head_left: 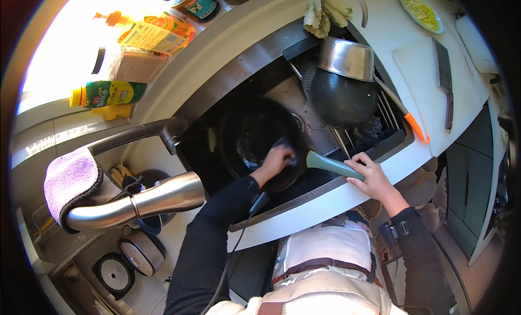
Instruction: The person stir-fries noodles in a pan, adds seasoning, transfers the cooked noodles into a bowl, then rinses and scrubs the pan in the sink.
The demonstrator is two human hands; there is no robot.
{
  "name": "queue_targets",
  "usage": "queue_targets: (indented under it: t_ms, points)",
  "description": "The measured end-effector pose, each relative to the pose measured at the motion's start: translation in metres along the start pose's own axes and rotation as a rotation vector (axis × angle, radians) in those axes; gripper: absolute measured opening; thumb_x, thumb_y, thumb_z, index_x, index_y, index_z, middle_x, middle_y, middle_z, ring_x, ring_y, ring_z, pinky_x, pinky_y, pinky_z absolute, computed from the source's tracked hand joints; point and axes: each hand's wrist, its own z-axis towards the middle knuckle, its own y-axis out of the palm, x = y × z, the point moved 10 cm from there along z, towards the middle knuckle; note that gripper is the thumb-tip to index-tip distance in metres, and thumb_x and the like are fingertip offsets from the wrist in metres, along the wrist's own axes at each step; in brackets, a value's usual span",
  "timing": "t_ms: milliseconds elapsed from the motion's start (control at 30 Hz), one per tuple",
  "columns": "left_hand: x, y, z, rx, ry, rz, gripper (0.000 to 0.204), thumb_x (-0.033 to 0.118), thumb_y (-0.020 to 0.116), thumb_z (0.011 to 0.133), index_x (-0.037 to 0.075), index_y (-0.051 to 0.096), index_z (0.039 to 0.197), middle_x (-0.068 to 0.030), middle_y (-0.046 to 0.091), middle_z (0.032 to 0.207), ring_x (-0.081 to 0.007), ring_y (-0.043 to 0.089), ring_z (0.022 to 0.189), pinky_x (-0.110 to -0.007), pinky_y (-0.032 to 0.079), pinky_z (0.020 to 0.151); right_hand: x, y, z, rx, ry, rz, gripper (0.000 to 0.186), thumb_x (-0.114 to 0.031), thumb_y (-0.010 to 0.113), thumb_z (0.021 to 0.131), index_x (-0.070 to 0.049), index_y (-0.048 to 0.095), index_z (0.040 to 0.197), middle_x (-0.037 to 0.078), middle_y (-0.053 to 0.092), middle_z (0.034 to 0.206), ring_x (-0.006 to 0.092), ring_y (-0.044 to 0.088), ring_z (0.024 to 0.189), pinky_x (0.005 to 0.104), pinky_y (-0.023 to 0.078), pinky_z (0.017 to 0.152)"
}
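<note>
A black frying pan (230, 144) rests in the dark sink, its pale green handle (328, 164) reaching toward the right. My right hand (370, 179) is closed around the end of that handle. Inside the pan, my left hand (275, 162) presses down with curled fingers, slightly blurred. Under and beside those fingers shows a dark grey-blue cloth-like piece (279, 143); its exact kind is unclear. Right of the pan, an upturned black bowl-shaped pan (343, 100) sits on a rack with a steel saucepan (347, 57) leaning against it, an orange-tipped handle (415, 128) sticking out.
A dark faucet (138, 133) and a thick steel tube (163, 200) with a purple cloth (70, 179) stand at left. Bottles (108, 93) line the sill. Right lie a cutting board (415, 65), a cleaver (444, 68) and a plate of yellow shreds (420, 11).
</note>
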Motion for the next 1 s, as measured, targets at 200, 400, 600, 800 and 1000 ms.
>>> queue_targets:
  t_ms: [200, 400, 600, 800, 1000]
  points:
    - [-0.03, -0.099, 0.072, 0.126, 0.244, 0.656, 0.015, 0.013, 0.061, 0.081, 0.016, 0.07, 0.093, -0.0057, 0.063, 0.096, -0.0282, 0.063, 0.089, -0.038, 0.053, 0.077, -0.001, 0.001, -0.001, 0.006, -0.019, -0.015, 0.041, -0.008, 0.075, 0.078, -0.003, 0.065, 0.118, 0.012, 0.057, 0.111, 0.0333, 0.065, 0.09, 0.037, 0.053, 0.081]
    - [-0.122, -0.093, -0.041, -0.171, -0.222, 0.873, 0.021, 0.01, 0.056, 0.084, 0.011, 0.068, 0.101, -0.0104, 0.058, 0.105, -0.0319, 0.057, 0.101, -0.04, 0.05, 0.087, 0.004, 0.003, -0.001, -0.022, 0.024, 0.022, 0.043, -0.008, 0.074, 0.077, -0.002, 0.064, 0.118, 0.014, 0.056, 0.11, 0.0319, 0.063, 0.094, 0.0357, 0.051, 0.084]
    - [-0.044, 0.013, -0.094, -0.303, -0.406, 0.114, 0.036, -0.007, 0.06, 0.074, 0.005, 0.065, 0.108, -0.0212, 0.064, 0.105, -0.0348, 0.062, 0.101, -0.039, 0.049, 0.091, 0.001, -0.001, -0.002, 0.032, -0.047, 0.037, 0.04, -0.012, 0.075, 0.079, -0.003, 0.065, 0.117, 0.011, 0.057, 0.11, 0.0328, 0.065, 0.093, 0.0382, 0.052, 0.083]
    - [0.017, 0.005, -0.055, 0.013, -0.777, -1.078, 0.032, -0.01, 0.064, 0.079, 0.005, 0.062, 0.107, -0.0027, 0.061, 0.096, -0.0104, 0.057, 0.082, -0.023, 0.047, 0.068, 0.009, 0.002, -0.004, 0.012, -0.018, 0.052, 0.042, -0.013, 0.076, 0.078, -0.005, 0.065, 0.118, 0.011, 0.057, 0.11, 0.0349, 0.063, 0.094, 0.0396, 0.051, 0.084]
    - [0.054, -0.058, -0.052, 0.257, -0.675, -0.782, 0.032, -0.004, 0.059, 0.086, 0.005, 0.058, 0.116, -0.0017, 0.063, 0.1, -0.0126, 0.061, 0.088, -0.028, 0.051, 0.074, -0.007, 0.006, -0.013, -0.041, 0.093, -0.074, 0.049, -0.023, 0.074, 0.082, 0.0, 0.06, 0.123, 0.018, 0.057, 0.118, 0.0401, 0.064, 0.095, 0.045, 0.052, 0.088]
